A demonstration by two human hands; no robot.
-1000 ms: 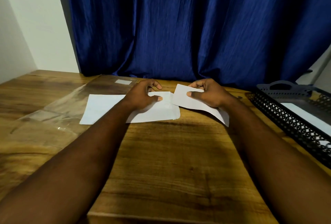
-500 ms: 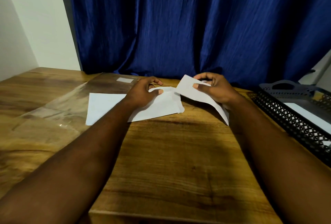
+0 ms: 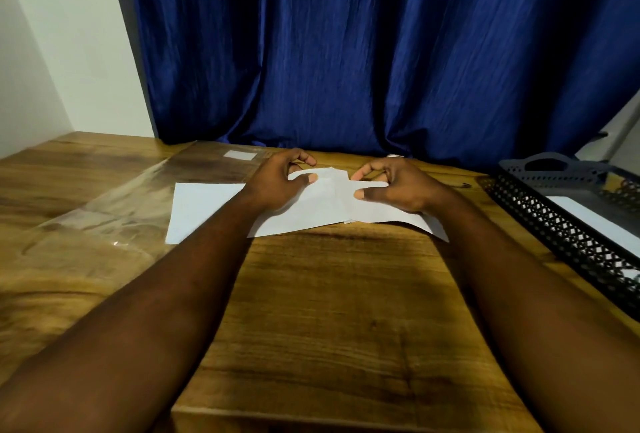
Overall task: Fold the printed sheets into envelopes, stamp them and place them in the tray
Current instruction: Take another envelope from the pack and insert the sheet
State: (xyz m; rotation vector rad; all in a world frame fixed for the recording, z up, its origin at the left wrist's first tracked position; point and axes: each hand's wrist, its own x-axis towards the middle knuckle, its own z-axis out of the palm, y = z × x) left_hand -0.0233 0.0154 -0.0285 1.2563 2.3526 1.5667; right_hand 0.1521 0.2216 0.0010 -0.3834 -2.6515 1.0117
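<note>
— Hands on paper, both at once. Left hand (image 3: 277,181) pressing down on a white envelope (image 3: 304,211), thumb stretched flat along its top edge, fingers curled behind that edge.

— And right hand (image 3: 398,186)?

— Pinching a folded white sheet (image 3: 388,212), thumb on top, fingers bent over the far edge, clamped on the paper. Sheet overlapping the envelope's right end, one corner jutting out toward the tray (image 3: 554,224).

— Where relative to the tray?

— Left of the tray, near it but not touching, flat on the wooden table (image 3: 329,311). Tray black, perforated wall, with a white sheet (image 3: 595,221) lying inside.

— Anything further left of the tray?

— Another white sheet (image 3: 201,207), partly tucked under the envelope and the left forearm. Beyond that, a clear plastic sleeve (image 3: 114,221) spread on the table, with a small white label (image 3: 240,155) near its far edge.

— Behind it all?

— Blue curtain (image 3: 346,51) hanging down to the table's back edge.
</note>
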